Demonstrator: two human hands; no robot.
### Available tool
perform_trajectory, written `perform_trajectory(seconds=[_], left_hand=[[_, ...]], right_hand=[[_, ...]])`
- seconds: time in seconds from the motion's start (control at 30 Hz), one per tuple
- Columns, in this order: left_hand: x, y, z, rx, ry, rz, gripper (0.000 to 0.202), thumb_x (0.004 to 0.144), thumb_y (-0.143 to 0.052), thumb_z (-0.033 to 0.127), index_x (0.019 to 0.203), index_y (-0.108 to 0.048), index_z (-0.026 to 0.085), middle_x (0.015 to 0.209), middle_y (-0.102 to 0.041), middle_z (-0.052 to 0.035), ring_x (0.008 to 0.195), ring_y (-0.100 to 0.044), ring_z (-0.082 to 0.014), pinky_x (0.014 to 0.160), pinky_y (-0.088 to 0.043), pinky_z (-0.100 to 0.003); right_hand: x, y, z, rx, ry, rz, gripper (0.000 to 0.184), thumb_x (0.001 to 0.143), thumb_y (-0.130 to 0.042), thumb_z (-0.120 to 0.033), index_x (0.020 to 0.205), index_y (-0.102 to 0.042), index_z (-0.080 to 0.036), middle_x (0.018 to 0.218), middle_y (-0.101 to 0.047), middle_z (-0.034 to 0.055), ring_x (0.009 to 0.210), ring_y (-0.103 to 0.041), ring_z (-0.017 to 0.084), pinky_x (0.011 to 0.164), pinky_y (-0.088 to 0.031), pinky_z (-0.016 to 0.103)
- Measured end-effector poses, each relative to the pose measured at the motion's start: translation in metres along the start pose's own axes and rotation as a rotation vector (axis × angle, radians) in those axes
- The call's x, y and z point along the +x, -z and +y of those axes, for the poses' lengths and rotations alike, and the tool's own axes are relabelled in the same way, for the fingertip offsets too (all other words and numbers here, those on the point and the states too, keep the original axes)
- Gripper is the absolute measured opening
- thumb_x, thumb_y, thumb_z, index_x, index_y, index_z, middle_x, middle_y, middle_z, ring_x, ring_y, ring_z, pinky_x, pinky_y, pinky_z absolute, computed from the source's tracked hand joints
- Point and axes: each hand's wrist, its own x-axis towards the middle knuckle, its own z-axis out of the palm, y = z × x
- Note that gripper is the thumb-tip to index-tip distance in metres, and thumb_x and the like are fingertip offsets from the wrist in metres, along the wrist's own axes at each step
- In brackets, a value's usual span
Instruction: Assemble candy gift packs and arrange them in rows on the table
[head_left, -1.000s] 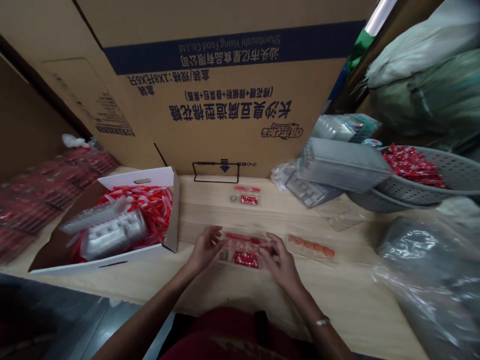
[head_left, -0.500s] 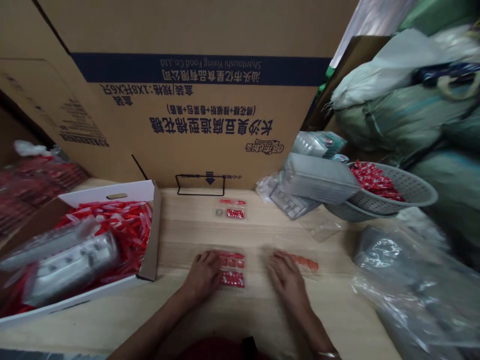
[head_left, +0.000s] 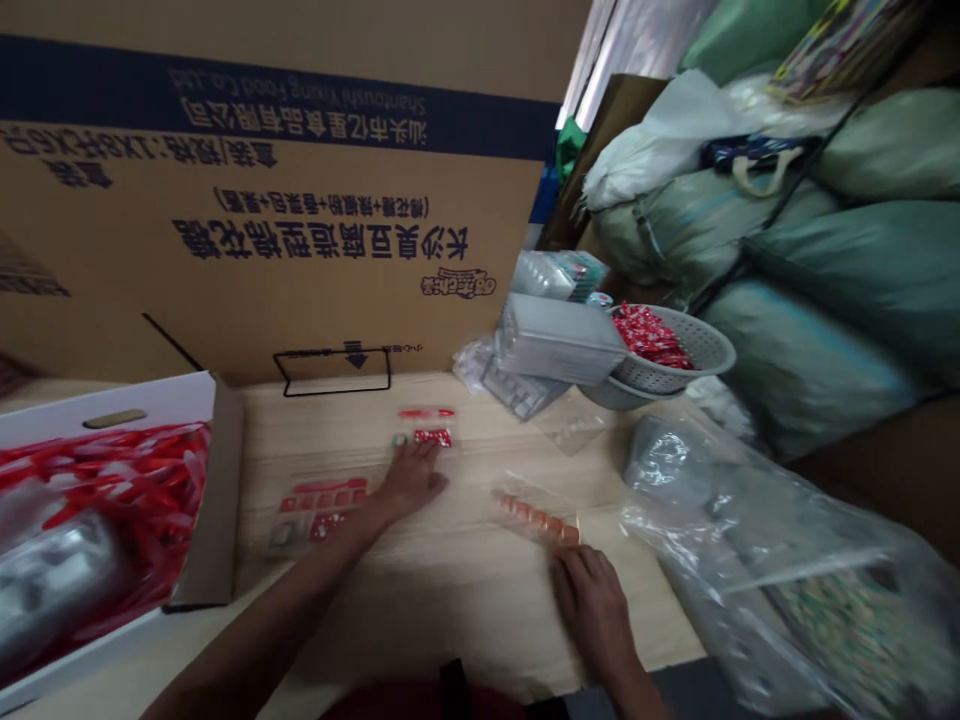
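My left hand (head_left: 412, 482) reaches over the table with its fingers stretched out. Its fingertips touch a small clear tray by a red spotted sachet (head_left: 433, 437); a red stick (head_left: 426, 412) lies in the tray's far part. Left of that forearm is another clear tray (head_left: 300, 540) with red squares, a red stick and a red sachet, partly covered by the arm. My right hand (head_left: 596, 600) has its fingers bent and close together at the near end of a clear pack holding a row of orange pieces (head_left: 536, 518). Blur hides the exact fingertip contact.
A white-edged box (head_left: 217, 500) of red sticks stands at left. Behind the table rises a large printed carton (head_left: 337, 320). A grey basket (head_left: 709, 345) of red sachets, stacked clear trays (head_left: 559, 335) and a plastic bag (head_left: 750, 520) are at right.
The view has turned right. My left hand has left the nearer tray and reached the smaller one farther back. My right hand has moved to the near end of the orange pieces.
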Motion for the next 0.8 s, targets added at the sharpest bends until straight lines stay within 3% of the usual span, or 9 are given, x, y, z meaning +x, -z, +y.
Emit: perform_trajectory(seconds=[0.13, 0.23, 0.33, 0.43, 0.5, 0.6, 0.7, 0.8], left_hand=[[-0.036, -0.032, 0.040, 0.008, -0.106, -0.006, 0.065, 0.077, -0.059, 0.025, 0.137, -0.043, 0.007, 0.143, -0.044, -0.0218, 0.133, -0.038, -0.0369, 0.107, -0.031, -0.057], [-0.056, -0.053, 0.064, 0.034, -0.268, 0.141, 0.068, 0.078, -0.061, 0.028, 0.140, -0.039, 0.010, 0.145, -0.041, -0.0214, 0.134, -0.037, -0.0372, 0.105, -0.033, -0.057], [-0.064, -0.061, 0.077, 0.017, -0.574, 0.344, 0.041, 0.087, -0.053, 0.022, 0.128, -0.052, 0.018, 0.131, -0.059, -0.0125, 0.123, -0.051, -0.0257, 0.101, -0.043, -0.042], [-0.071, -0.047, 0.081, -0.086, -0.703, 0.442, 0.026, 0.091, -0.047, 0.017, 0.114, -0.059, 0.019, 0.111, -0.070, -0.0071, 0.103, -0.062, -0.0160, 0.090, -0.049, -0.028], [-0.076, -0.029, 0.079, -0.207, -0.661, 0.437, 0.026, 0.092, -0.047, 0.018, 0.114, -0.059, 0.018, 0.108, -0.070, -0.0080, 0.097, -0.063, -0.0149, 0.086, -0.051, -0.026], [-0.076, -0.004, 0.067, -0.460, -0.486, 0.367, 0.027, 0.092, -0.047, 0.021, 0.115, -0.060, 0.019, 0.106, -0.070, -0.0086, 0.094, -0.064, -0.0155, 0.083, -0.052, -0.026], [-0.056, 0.005, 0.043, -0.712, -0.185, 0.265, 0.030, 0.087, -0.053, 0.025, 0.116, -0.060, 0.019, 0.090, -0.070, -0.0045, 0.078, -0.064, -0.0141, 0.069, -0.052, -0.024], [-0.025, -0.001, 0.014, -0.742, 0.153, 0.228, 0.040, 0.078, -0.059, 0.022, 0.117, -0.058, 0.015, 0.089, -0.066, -0.0034, 0.070, -0.061, -0.0132, 0.064, -0.051, -0.024]], right_hand=[[-0.019, 0.019, 0.000, 0.015, -0.018, 0.074, 0.017, 0.096, -0.039, -0.024, 0.095, -0.056, -0.021, 0.084, -0.059, 0.0068, 0.080, -0.055, 0.022, 0.066, -0.049, 0.034], [-0.034, 0.030, -0.004, 0.024, 0.022, 0.089, 0.017, 0.096, -0.042, -0.024, 0.095, -0.059, -0.022, 0.084, -0.060, 0.0061, 0.079, -0.056, 0.021, 0.066, -0.050, 0.032], [-0.041, 0.042, -0.011, 0.064, 0.128, 0.097, 0.018, 0.095, -0.043, -0.020, 0.097, -0.061, -0.020, 0.085, -0.062, 0.0054, 0.081, -0.057, 0.019, 0.070, -0.050, 0.031], [-0.034, 0.057, -0.016, 0.145, 0.235, 0.142, 0.014, 0.092, -0.050, -0.017, 0.098, -0.063, -0.019, 0.086, -0.063, 0.0050, 0.082, -0.059, 0.018, 0.071, -0.051, 0.030], [-0.020, 0.065, -0.017, 0.234, 0.188, 0.194, 0.015, 0.090, -0.054, -0.018, 0.103, -0.062, -0.020, 0.093, -0.063, 0.0064, 0.088, -0.060, 0.019, 0.074, -0.052, 0.030], [0.016, 0.061, -0.018, 0.433, -0.013, 0.190, 0.018, 0.090, -0.054, -0.021, 0.107, -0.061, -0.022, 0.098, -0.064, 0.0071, 0.092, -0.061, 0.019, 0.074, -0.053, 0.029], [0.063, 0.027, -0.018, 0.664, -0.176, 0.118, 0.015, 0.091, -0.053, -0.030, 0.098, -0.063, -0.021, 0.090, -0.066, 0.0055, 0.083, -0.063, 0.018, 0.071, -0.053, 0.028], [0.105, -0.025, -0.016, 0.802, -0.332, 0.026, 0.035, 0.088, -0.050, -0.048, 0.097, -0.062, -0.017, 0.088, -0.069, 0.0082, 0.080, -0.065, 0.020, 0.070, -0.054, 0.032]])
